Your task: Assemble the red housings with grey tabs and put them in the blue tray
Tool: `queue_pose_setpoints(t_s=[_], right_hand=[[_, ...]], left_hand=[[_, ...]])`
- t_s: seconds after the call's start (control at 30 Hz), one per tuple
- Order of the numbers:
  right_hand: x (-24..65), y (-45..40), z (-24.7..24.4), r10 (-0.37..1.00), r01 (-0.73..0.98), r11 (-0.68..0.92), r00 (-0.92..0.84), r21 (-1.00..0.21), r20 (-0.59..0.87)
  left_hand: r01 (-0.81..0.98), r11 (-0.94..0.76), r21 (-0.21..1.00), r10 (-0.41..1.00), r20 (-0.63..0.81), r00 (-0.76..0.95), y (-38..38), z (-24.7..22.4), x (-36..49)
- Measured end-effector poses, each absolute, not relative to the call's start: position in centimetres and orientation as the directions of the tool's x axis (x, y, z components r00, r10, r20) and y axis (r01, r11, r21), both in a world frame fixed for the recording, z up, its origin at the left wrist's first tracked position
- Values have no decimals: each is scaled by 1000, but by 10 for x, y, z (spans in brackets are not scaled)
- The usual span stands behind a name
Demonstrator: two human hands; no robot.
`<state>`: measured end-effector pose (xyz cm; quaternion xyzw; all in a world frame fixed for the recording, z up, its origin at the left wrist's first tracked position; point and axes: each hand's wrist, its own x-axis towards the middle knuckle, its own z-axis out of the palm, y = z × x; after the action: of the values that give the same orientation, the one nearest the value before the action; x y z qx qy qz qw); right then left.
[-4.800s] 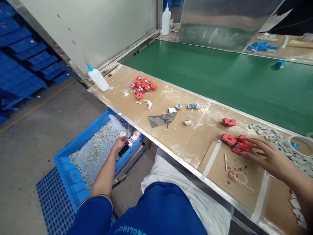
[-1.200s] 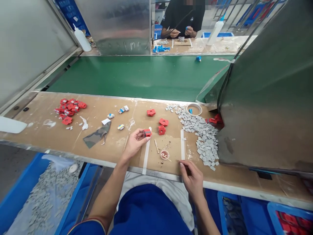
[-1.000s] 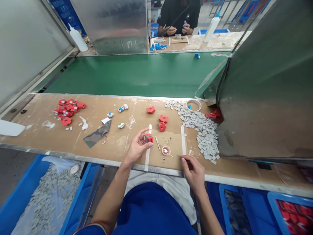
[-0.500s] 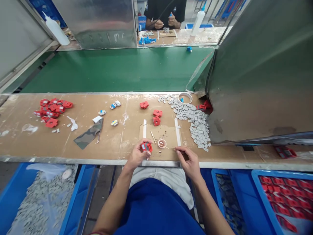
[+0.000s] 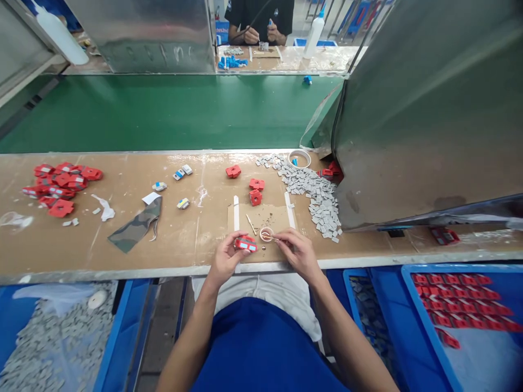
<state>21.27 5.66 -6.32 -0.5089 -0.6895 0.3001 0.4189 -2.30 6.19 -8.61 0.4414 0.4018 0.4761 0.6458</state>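
My left hand (image 5: 223,261) is closed round a small red toy vehicle (image 5: 247,244), whose row of pale window patches faces me. In my right hand (image 5: 301,255), thumb and fingers pinch a thin stick (image 5: 274,238). The stick's far end is in a small round cup (image 5: 262,231) just right of the toy. Beside the cup a second small stick (image 5: 250,224) lies on a taped-down cardboard piece (image 5: 278,214). Farther back are a few red toy pieces (image 5: 255,197).
Grey flat pieces (image 5: 322,201) are heaped at the right, near a tape roll (image 5: 309,158) and a metal panel (image 5: 408,136). Red toys (image 5: 61,185) and camouflage cloth (image 5: 134,226) lie left. Beyond the green belt (image 5: 163,114) a person works. Blue bins (image 5: 425,310) stand below the table.
My right hand has moved left to the cup and now pinches the stick there. The red toy has turned in my left hand. The whole view has shifted slightly.
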Motion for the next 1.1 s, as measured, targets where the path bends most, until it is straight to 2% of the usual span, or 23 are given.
queue_pose_setpoints(t_s=[0.27,0.47,0.57,0.77,0.93,1.1], right_hand=[[200,70,-57,854,486,449,13,-750,520],[196,78,-60,791,506,506,51,-699,610],[197,77,-63,809,444,501,64,-743,584],[198,64,-75,917,249,292,202,-923,345],[196,61,-85,924,194,231,263,-954,277],[195,54,-69,921,133,228,292,-965,258]], left_hand=[[-242,154,958,966,-95,239,59,-86,-21],[-238,202,950,962,-147,230,58,-82,-20],[-220,226,949,956,-172,239,56,-81,-20],[-115,161,980,963,-130,236,51,-80,-19],[21,63,998,968,-66,242,48,-79,-18],[119,-14,993,971,-15,237,47,-79,-17]])
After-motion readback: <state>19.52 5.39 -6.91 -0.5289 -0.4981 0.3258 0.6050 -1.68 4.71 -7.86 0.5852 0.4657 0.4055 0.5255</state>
